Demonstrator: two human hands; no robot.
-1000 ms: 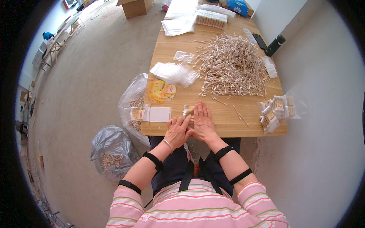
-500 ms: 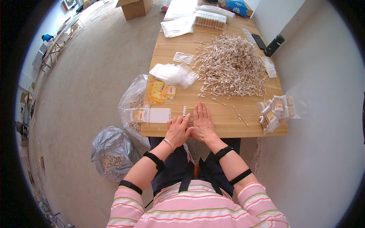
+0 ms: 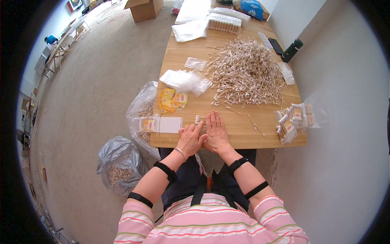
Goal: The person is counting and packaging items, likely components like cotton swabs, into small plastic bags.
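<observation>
A small row of cotton swabs lies at the table's near side, partly hidden under my hands. My right hand rests flat along its right side, fingers stretched and close together. From the left, my left hand reaches over with its index finger extended onto the swabs; its other fingers are loosely bent. Left of it lie a white flat strip and a small pack of swabs with a yellow label. Beyond my hands spreads a large heap of loose cotton swabs.
Yellow cards and clear plastic bags lie at left. Filled swab packs cluster at the right edge. A phone and dark bottle stand near the wall. A grey plastic bag sits on the floor.
</observation>
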